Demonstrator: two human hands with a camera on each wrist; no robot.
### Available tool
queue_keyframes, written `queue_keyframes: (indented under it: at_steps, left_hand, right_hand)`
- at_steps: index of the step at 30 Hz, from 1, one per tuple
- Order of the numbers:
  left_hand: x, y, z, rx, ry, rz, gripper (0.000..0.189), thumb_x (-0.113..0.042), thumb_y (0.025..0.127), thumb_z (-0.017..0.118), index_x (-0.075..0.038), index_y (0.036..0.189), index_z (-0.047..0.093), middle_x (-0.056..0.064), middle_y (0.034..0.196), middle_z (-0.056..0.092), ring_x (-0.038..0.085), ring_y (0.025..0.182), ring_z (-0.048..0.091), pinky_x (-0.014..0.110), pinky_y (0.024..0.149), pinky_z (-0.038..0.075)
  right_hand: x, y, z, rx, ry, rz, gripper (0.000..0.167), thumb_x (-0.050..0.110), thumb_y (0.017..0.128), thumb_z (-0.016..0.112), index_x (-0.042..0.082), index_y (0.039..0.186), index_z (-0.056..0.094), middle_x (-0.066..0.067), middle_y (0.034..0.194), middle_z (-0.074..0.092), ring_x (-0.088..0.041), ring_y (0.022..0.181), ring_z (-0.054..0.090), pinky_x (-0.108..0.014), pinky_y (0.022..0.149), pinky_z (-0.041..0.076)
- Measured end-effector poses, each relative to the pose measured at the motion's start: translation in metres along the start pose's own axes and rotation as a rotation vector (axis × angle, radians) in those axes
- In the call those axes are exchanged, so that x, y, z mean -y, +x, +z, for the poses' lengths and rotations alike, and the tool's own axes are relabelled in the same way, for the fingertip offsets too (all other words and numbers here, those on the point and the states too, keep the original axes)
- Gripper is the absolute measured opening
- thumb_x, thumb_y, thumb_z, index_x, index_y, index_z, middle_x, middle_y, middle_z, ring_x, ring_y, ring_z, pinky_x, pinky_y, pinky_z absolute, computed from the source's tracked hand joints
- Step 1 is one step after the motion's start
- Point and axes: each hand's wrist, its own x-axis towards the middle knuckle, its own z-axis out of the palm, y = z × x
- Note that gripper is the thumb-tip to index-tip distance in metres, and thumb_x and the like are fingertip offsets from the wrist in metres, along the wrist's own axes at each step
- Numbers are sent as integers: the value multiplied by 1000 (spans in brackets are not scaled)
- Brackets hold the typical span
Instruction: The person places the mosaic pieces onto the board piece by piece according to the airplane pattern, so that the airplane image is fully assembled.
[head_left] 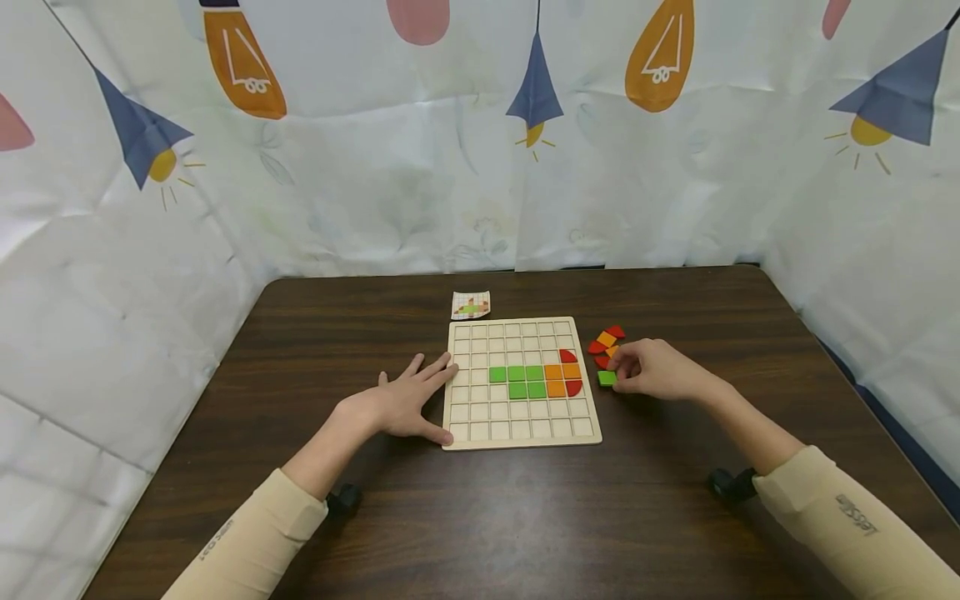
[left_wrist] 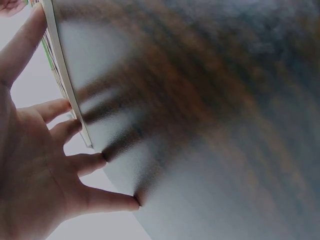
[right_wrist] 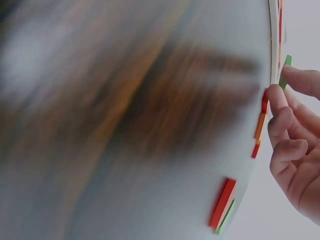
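Observation:
A pale wooden board [head_left: 480, 421] with a square grid lies on the table. Green tiles [head_left: 517, 389], orange tiles [head_left: 555, 388] and red rounded tiles [head_left: 573, 387] fill cells in its middle and right part. My left hand [head_left: 408, 404] rests at the board's left edge, fingers spread; in the left wrist view the thumb and some fingertips touch the board's edge [left_wrist: 65, 75]. To the right of the board, my right hand [head_left: 656, 371] pinches a green tile [head_left: 606, 378] between thumb and fingertip. The same green tile [right_wrist: 286, 72] shows in the right wrist view.
Loose red tiles [head_left: 615, 332] and orange tiles [head_left: 606, 339] lie just right of the board, beside the right hand. A small pattern card [head_left: 471, 305] lies behind the board. Another red piece [right_wrist: 222, 202] with green beside it shows low in the right wrist view.

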Motion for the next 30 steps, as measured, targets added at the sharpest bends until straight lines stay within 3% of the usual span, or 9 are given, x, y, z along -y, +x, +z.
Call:
queue_keyframes:
  at_steps: [14,30]
  left_hand:
    - [-2,-2,0,4,-1,-2,111,-61,85,77,-21,167,15,2,173,-3,40,155,-4,85,104,3]
    - [-1,-1,0,-4,-2,-8,112,-62,84,78,-20,167,15,2,173,-2,40,155,-4,85,104,4]
  right_hand:
    - [21,19,14,-51,-3,-94,15,7,90,78,5,103,71,3,82,62,-15,75,57,-30,66,48]
    - [42,40,32,-46,47,-102,19,8,90,77,5,108,71,3,86,64,-15,79,59,-33,71,51]
